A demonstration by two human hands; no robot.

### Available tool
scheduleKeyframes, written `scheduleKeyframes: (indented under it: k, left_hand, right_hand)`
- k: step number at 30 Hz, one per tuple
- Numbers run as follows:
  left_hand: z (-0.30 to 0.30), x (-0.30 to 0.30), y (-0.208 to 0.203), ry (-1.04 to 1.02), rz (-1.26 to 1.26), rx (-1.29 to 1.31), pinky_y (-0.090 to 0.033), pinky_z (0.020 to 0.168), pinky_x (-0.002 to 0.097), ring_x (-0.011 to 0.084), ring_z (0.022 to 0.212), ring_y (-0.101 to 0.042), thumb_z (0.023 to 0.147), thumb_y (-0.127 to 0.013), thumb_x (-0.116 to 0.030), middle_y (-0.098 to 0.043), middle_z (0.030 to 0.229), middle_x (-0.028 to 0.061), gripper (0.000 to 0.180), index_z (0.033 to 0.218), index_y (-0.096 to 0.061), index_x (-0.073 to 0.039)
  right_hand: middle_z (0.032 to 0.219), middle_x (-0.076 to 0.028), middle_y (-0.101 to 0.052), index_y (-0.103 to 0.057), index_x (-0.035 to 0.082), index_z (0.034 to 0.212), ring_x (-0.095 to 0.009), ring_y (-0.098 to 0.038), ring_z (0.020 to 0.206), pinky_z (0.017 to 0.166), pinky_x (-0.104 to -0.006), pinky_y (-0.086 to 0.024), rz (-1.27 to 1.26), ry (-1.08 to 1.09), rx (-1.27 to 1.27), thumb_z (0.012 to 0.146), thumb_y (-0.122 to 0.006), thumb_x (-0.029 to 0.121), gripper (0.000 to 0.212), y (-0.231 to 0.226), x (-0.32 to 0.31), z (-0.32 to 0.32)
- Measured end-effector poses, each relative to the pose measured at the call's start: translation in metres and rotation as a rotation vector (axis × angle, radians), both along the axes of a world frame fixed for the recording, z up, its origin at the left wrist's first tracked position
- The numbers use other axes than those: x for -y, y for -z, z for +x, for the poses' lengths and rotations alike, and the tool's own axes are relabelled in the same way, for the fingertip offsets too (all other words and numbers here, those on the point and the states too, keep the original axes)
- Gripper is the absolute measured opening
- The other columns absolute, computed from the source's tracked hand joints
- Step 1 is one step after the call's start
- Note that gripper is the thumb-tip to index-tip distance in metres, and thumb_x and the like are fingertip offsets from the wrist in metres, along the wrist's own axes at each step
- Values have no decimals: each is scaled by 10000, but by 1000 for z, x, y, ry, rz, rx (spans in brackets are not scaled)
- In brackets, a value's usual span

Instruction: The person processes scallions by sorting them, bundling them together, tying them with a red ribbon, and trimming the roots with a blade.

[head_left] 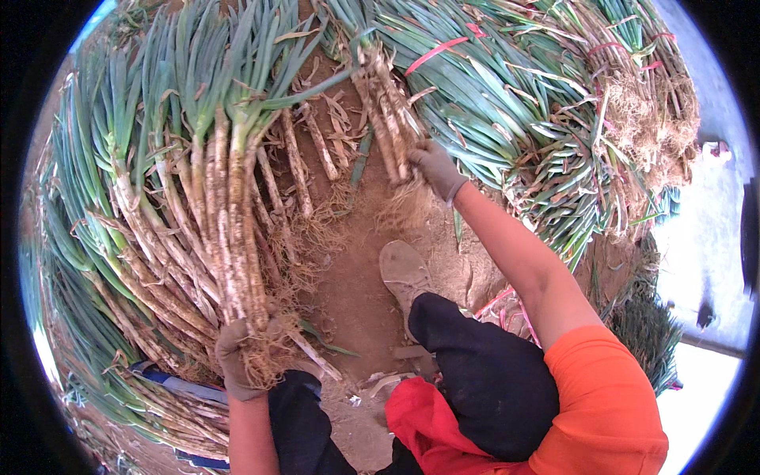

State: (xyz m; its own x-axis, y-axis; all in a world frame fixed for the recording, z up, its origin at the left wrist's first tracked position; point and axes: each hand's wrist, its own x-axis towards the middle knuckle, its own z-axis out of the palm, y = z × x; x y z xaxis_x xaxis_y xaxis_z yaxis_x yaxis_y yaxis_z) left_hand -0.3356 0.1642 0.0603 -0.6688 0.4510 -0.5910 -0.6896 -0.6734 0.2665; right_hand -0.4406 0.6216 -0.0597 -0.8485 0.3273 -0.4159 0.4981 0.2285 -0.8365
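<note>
My left hand (232,360), in a grey-brown glove, closes round the root end of a bunch of long green onions (236,222). Their dirty white stalks point away from me, the green leaves fanning out at the far left. Farther off to the right, my right hand (437,166), gloved too, grips a smaller bunch of green onions (384,111) low on the stalks, just above the hanging roots (402,204). Part of my right fingers is hidden behind the stalks. A few loose onions (294,162) lie on the soil between the two bunches.
A big heap of loose green onions (150,273) spreads along the left. Tied bundles (483,95) with pink ties (435,54) are piled at the far right. My shoe (405,271) rests on the brown soil (348,285). Pink string (497,302) lies beside my knee.
</note>
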Motion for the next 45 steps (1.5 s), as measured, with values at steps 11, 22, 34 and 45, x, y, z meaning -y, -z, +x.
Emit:
scheduleKeyframes:
  k: [11, 22, 34, 45]
  left_hand:
    - [-16, -39, -68, 399, -544, -124, -538, 790, 304, 183, 935, -662, 815, -698, -138, -655, 1088, 155, 580, 1316, -470, 43]
    - [74, -12, -185, 643, -1297, -1039, -499, 879, 454, 440, 1064, -593, 824, -660, -236, -565, 1183, 321, 668, 1335, -382, 91]
    - [191, 30, -232, -75, -1549, -1028, -530, 730, 446, 413, 878, -636, 750, -768, -176, -609, 1038, 231, 747, 1363, -382, 6]
    - [277, 110, -24, -879, -613, -298, -543, 781, 328, 179, 864, -637, 930, -490, -5, -641, 1060, 110, 423, 1348, -429, -3]
  right_hand:
    - [1329, -239, -512, -466, 52, 1352, -318, -522, 1200, 993, -517, -405, -162, -134, -128, 919, -580, 474, 615, -81, 142, 4]
    - [1299, -98, -545, -447, 34, 1360, -261, -521, 1194, 1050, -414, -415, -1475, -209, -205, 1016, -426, 458, 546, -199, 216, 22]
    - [1432, -196, -420, -295, 1, 1463, -282, -543, 1127, 964, -395, -450, -1440, -964, -264, 984, -492, 441, 680, -384, 347, 53]
    - [1111, -123, -634, -516, -9, 1316, -189, -599, 1040, 923, -314, -494, -408, -1393, -89, 940, -596, 337, 518, -349, 472, 108]
